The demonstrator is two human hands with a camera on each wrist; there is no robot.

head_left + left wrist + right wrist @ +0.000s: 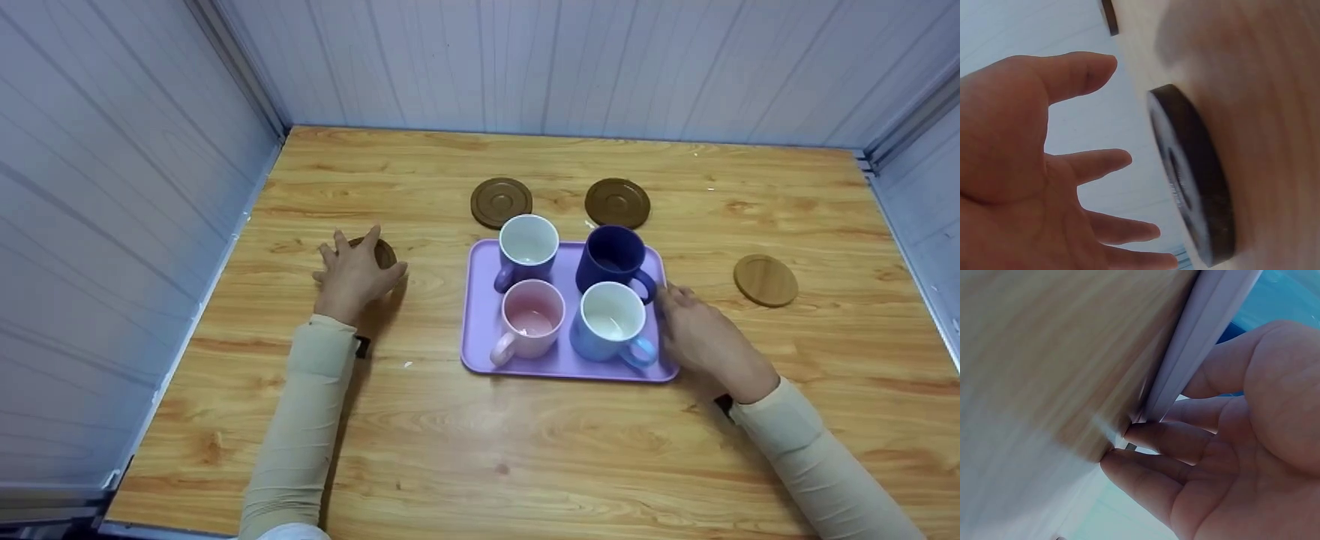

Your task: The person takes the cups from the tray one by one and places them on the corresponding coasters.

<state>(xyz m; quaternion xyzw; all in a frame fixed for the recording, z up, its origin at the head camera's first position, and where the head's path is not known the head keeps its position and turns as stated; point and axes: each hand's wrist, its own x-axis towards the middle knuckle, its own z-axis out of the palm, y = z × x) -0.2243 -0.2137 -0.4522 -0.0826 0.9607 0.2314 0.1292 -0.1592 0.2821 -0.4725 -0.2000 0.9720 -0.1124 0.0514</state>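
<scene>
My left hand (352, 274) is spread over a dark brown round coaster (385, 253) on the table. In the left wrist view its fingers (1103, 163) are apart from the coaster. At the right edge of a purple tray (480, 352) is my right hand (701, 334), with fingertips right at the rim and tabletop. Its thumb (1210, 374) passes behind the rim in the right wrist view. The tray bears a white-and-purple mug (529, 244), a dark blue mug (600, 270), a pink mug (536, 341) and a light blue mug (596, 345), all upright.
Two dark brown coasters, one at the left (501, 201) and one at the right (617, 201), lie behind the tray. A lighter wooden coaster (766, 280) is to its right. Pale panel walls (525, 67) border the wood-grain table (480, 465).
</scene>
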